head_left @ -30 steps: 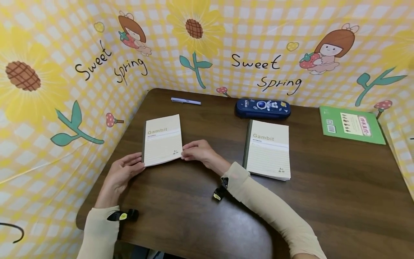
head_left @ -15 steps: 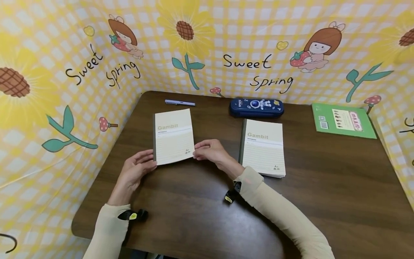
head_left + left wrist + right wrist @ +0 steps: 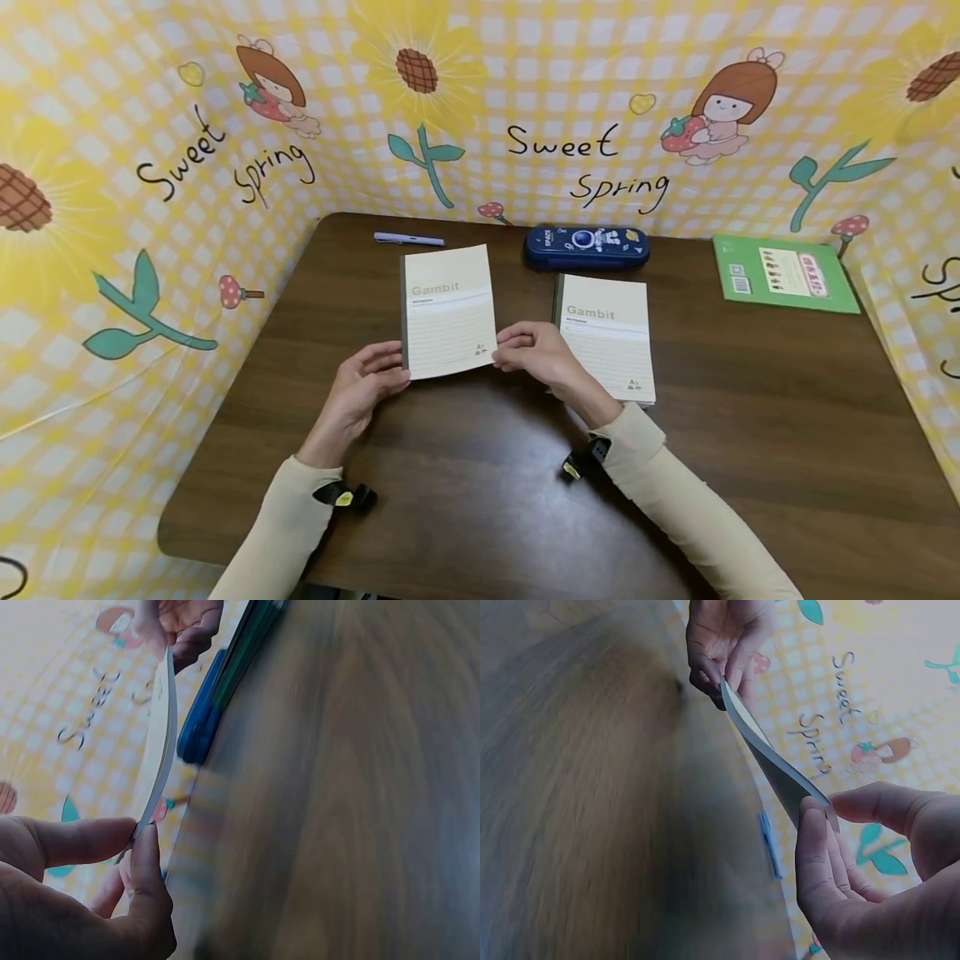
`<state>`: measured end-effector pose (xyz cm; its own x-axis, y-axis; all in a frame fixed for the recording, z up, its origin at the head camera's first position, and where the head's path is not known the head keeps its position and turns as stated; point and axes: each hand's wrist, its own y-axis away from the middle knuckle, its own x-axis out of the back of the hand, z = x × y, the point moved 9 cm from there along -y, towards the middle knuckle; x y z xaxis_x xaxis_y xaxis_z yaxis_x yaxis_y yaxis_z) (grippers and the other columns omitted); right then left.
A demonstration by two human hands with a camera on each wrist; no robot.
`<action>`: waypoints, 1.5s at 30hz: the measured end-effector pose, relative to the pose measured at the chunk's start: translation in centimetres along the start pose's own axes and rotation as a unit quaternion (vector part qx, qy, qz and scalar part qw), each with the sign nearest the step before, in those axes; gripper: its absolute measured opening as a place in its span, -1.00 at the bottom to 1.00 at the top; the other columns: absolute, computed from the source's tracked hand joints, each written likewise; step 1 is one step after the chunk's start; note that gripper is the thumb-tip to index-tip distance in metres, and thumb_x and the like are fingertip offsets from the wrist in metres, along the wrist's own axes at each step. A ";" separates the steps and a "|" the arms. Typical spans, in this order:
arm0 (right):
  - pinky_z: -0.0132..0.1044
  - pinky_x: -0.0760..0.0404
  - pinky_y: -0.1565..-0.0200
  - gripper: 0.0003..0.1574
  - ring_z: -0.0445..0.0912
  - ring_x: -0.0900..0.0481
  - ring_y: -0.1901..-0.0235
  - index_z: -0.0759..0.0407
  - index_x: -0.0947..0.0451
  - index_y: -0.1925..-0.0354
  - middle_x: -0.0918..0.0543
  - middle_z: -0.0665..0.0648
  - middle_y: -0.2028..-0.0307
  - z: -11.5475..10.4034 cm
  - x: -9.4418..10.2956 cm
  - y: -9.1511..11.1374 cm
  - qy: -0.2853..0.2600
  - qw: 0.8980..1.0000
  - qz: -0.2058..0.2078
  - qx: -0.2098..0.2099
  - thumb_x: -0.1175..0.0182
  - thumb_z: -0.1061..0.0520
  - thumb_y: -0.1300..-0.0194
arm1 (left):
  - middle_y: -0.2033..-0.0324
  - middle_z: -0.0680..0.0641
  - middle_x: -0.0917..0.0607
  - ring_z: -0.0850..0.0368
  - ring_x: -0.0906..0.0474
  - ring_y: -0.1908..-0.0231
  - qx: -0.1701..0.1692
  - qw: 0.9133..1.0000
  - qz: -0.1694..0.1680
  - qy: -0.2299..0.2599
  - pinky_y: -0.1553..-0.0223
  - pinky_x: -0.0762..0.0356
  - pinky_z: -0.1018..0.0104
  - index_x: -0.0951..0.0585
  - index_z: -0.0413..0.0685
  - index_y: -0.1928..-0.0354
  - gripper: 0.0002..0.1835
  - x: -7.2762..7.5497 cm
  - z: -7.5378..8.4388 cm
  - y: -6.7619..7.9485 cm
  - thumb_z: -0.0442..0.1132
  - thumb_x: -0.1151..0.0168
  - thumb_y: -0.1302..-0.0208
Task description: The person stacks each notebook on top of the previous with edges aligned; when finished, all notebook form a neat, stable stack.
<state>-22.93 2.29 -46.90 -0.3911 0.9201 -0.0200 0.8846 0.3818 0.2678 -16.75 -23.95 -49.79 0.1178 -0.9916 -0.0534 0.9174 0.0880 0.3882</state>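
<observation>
A cream notebook [image 3: 450, 317] with a dark spine and "Gambit" on its cover is held between both hands, raised off the table. My left hand [image 3: 365, 387] pinches its lower left corner by the spine. At the lower right corner, my right hand [image 3: 540, 358] pinches the other edge. Both wrist views show thumb and fingers on opposite faces of the slightly bent notebook [image 3: 161, 742]. Just right of it lies a stack of matching notebooks [image 3: 607, 342], its left edge partly covered by my right hand in the head view.
Along the back of the brown table [image 3: 465, 517] lie a light purple pen [image 3: 408, 239] and a dark blue pencil case [image 3: 585, 248] with space pictures. A green book [image 3: 783, 275] is at the back right. Yellow checked cloth [image 3: 555, 75] walls the table's back and sides.
Both hands have carried the notebook to the right, from the table's left side towards the stack. Their pinch on it stays the same. The head view has shifted slightly.
</observation>
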 end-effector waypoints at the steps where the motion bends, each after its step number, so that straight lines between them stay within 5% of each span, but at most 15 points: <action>1: 0.04 -0.80 0.02 -0.66 -0.16 -0.75 0.39 0.50 -0.58 0.00 -0.78 0.08 0.39 -0.1 0.4 0.2 -0.001 1.000 0.001 0.001 -0.33 0.40 -0.24 | 0.09 0.08 -0.62 0.31 -0.68 0.22 -0.001 1.000 -0.001 0.002 0.09 -0.73 0.45 -0.39 -0.26 -0.45 -0.37 -0.4 0.0 -0.1 -0.54 -0.28 -0.36; 24: -0.40 -0.77 0.15 -0.57 -0.28 -0.76 0.35 0.58 -0.48 -0.09 -0.76 -0.07 0.36 2.0 10.6 6.2 0.039 0.997 0.062 -0.018 -0.31 0.32 -0.36 | 0.02 -0.19 -0.62 0.23 -0.71 0.25 -0.023 0.997 -0.071 -0.025 0.18 -0.76 0.38 -0.55 -0.29 -0.29 -0.43 -12.0 0.4 -1.8 -0.63 -0.32 -0.21; 45: -0.42 -0.76 0.09 -0.45 -0.29 -0.74 0.29 0.54 -0.44 -0.18 -0.77 -0.14 0.33 3.2 16.8 10.8 0.062 0.992 0.098 -0.054 -0.34 0.18 -0.43 | -0.06 -0.28 -0.70 0.10 -0.73 0.11 -0.058 0.982 -0.143 -0.112 0.09 -0.72 0.36 -0.62 -0.23 -0.23 -0.44 -19.3 1.0 -2.4 -0.54 -0.46 -0.16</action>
<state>-19.15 22.19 -47.44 -0.2481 0.9554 0.1601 0.9174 0.1787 0.3556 -21.62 -5.13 -48.80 -0.2259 -0.9720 0.0640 0.9391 -0.1998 0.2796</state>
